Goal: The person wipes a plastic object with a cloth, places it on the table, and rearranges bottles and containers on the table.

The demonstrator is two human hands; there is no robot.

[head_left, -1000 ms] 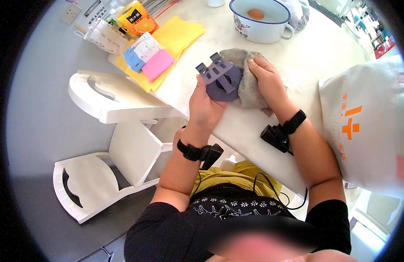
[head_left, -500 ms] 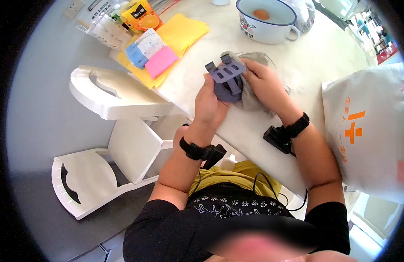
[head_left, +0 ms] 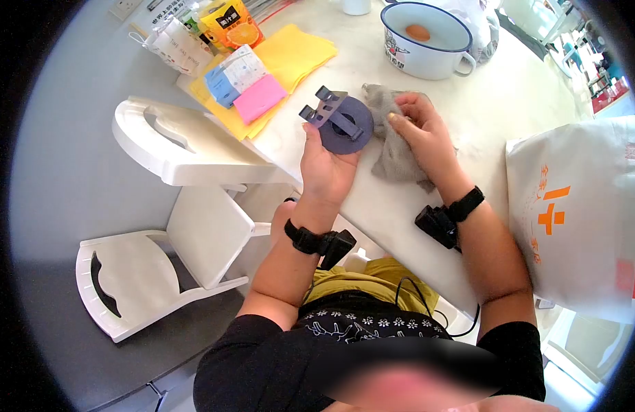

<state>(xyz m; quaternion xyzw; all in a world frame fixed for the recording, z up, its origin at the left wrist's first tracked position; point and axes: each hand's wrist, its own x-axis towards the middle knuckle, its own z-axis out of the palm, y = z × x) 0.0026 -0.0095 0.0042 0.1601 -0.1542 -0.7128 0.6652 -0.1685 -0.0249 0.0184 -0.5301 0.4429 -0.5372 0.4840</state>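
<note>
My left hand (head_left: 325, 168) grips a purple-grey plastic device (head_left: 358, 120) with a round disc base, a slotted plate and two black clip-like tabs. The disc faces up, and the fingers beneath it are mostly hidden. Beside it, my right hand (head_left: 431, 141) is closed on a crumpled grey cloth (head_left: 393, 154), its thumb and fingers bent at the cloth's upper edge. The cloth hangs down to the tabletop, next to the disc.
On the white table (head_left: 317, 213) lie a yellow cloth (head_left: 303, 51), a pink pad (head_left: 259, 103) and a blue-white packet (head_left: 228, 82). An enamel pot (head_left: 427, 51) holds a round orange-brown item (head_left: 417, 32). A large white bag (head_left: 571, 226) stands right; white chairs (head_left: 207, 147) stand left.
The device has turned and moved left, away from the cloth, with its disc now more exposed. My right hand and the cloth have come off it, slightly to the right.
</note>
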